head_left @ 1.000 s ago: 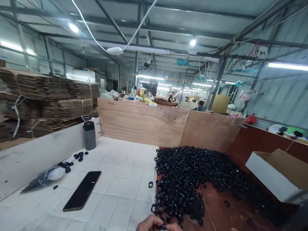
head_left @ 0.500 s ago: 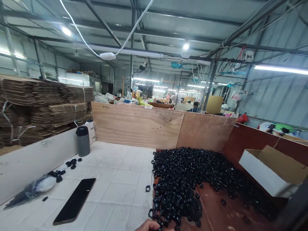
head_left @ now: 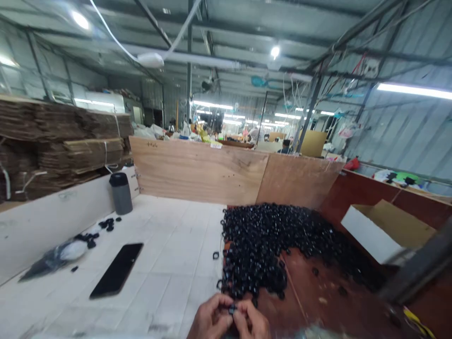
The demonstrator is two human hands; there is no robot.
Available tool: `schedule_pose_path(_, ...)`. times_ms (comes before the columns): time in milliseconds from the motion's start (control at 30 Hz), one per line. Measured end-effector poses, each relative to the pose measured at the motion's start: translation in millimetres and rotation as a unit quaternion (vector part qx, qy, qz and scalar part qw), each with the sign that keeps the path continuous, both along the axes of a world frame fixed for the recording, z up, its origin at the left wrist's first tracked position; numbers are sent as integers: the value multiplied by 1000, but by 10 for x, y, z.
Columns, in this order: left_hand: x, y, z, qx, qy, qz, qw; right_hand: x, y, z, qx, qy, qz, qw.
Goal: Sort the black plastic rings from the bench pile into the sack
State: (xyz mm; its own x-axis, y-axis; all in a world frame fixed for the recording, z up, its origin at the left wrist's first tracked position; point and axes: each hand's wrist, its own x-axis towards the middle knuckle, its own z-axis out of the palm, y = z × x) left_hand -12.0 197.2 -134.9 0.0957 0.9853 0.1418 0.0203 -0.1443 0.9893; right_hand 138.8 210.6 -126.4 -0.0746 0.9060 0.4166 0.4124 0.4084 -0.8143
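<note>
Black plastic ring [head_left: 232,309] pinched between left hand [head_left: 210,318] and right hand [head_left: 251,322], just below heaped rings [head_left: 261,249].

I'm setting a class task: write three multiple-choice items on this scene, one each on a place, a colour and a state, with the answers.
1. Where are the left hand and right hand?
A. At the near end of the heap of small rings
B. Beside the grey flask
C. On top of the plywood board

2. What colour are the rings in the heap?
A. Red
B. Black
C. White

3. What state is the cardboard box in?
A. Taped shut
B. Crushed flat
C. Open at the top

Answers:
1. A, because both hands meet at the heap's near end, holding a small black ring.
2. B, because the whole heap shows black.
3. C, because its brown inside shows.
</note>
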Motion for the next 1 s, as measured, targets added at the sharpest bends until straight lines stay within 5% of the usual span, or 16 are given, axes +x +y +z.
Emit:
schedule_pose_path(200,91,-516,220,131,127,33,983,97,-400,65,-172,-1,14,985)
schedule_pose_path(433,125,-712,231,-58,-11,38,998,212,-655,167,-168,36,113,979)
schedule_pose_path(633,103,-739,216,76,97,47,991,205,-632,186,-356,141,137,914)
schedule_pose_path(867,148,-779,223,-58,-29,20,998,217,-680,348,-219,68,107,967)
schedule_pose_path(1000,179,-827,210,48,78,63,994,116,-744,373,-315,148,75,935)
